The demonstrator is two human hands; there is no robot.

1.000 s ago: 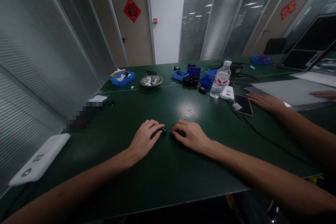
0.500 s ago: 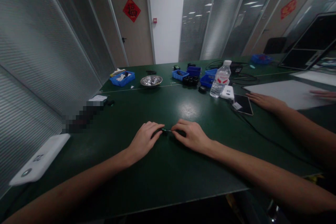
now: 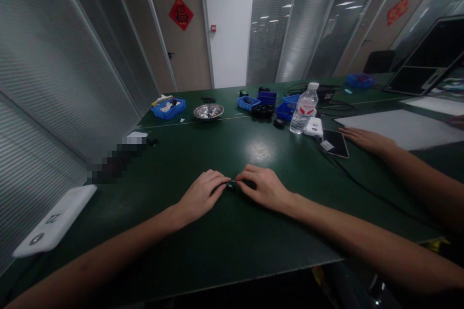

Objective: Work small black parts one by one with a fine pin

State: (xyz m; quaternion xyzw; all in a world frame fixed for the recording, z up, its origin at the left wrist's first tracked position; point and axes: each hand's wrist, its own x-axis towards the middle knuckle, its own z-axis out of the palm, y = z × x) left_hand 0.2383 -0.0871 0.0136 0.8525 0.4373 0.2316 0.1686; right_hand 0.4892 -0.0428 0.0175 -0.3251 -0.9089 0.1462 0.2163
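Note:
Close together over the green table [image 3: 203, 256], my two hands meet at a small dark piece [image 3: 230, 185] with a greenish tint. My left hand [image 3: 203, 193] pinches its left end between thumb and fingers. From the right, my right hand [image 3: 264, 186] is closed in a pinch at a thin pale bit by the piece's right end. That bit is too small to name, and the fingertips partly cover both things.
At the back stand a blue tray [image 3: 169, 109] with small parts, a metal bowl [image 3: 209, 112] and more blue bins [image 3: 267, 98]. A water bottle [image 3: 304, 108] and a tablet [image 3: 337, 143] are at right, beside another person's hand [image 3: 366, 140]. A white device [image 3: 56, 219] lies left.
My left hand has moved slightly right, bringing the dark piece closer to my right fingertips; less of the thin pale bit shows. The other person's far hand has drawn away to the right.

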